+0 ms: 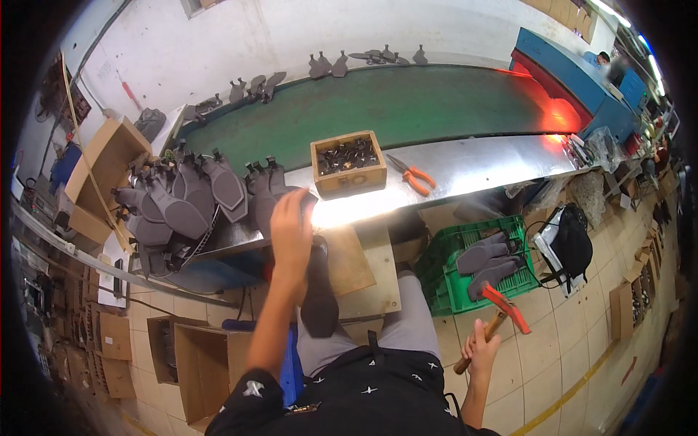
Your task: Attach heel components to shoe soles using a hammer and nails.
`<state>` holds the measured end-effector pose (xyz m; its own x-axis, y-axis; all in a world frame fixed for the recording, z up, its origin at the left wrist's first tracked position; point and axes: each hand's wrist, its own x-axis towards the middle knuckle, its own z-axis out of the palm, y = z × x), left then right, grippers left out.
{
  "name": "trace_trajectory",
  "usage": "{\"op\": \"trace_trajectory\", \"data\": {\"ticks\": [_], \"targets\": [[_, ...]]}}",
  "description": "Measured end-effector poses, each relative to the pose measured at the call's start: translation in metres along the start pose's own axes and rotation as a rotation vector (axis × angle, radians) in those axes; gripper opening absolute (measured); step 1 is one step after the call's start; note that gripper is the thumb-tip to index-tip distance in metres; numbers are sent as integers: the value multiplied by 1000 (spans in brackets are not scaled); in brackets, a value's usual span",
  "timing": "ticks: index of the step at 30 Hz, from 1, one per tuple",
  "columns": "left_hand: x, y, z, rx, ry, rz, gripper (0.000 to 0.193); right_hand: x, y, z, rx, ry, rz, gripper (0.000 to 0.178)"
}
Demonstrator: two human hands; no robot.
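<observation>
Down in the head view, a hammer [509, 307] is held in the right hand [481, 350], with the fingers wrapped round its wooden handle and its red head tipped up and out to the side. The left hand [289, 229] is held out at the edge of the metal tabletop [480, 163]. Its fingers are seen mostly from the back, so it cannot be told if anything is pinched by them. Below that hand, one dark shoe sole [318, 298] is seen over the left thigh; how firmly it is held up cannot be told.

If the hammer were swung with the left fingers so near the sole, they could be hit. If the sole were not held tight, it could be made to slip, and the leg could be struck. Loose shoe soles [185, 211] are heaped beside the left hand, and some could be knocked down by a bump from that arm. The orange-handled pliers [413, 176] are laid near the edge, so they could be pushed off. If the wooden box [355, 182] were tipped, its small dark bits could be spilled.
</observation>
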<state>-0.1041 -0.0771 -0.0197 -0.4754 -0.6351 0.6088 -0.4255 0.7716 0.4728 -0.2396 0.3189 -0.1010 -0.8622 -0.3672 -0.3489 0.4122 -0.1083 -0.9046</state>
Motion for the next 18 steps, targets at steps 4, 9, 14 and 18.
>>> {"op": "trace_trajectory", "data": {"ticks": [4, 9, 14, 18], "targets": [[102, -66, 82, 388, -216, 114, 20, 14, 8, -8, 67, 27, -38, 28], [151, -89, 126, 752, -452, 209, 11, 7, 12, -8, -112, 77, -36, 34], [152, -61, 90, -257, -401, -176, 10, 25, 15, -7, -240, -40, -102, 34], [121, -11, 66, -545, -205, -212, 11, 49, -11, 33, -254, -180, -274, 34]]}}
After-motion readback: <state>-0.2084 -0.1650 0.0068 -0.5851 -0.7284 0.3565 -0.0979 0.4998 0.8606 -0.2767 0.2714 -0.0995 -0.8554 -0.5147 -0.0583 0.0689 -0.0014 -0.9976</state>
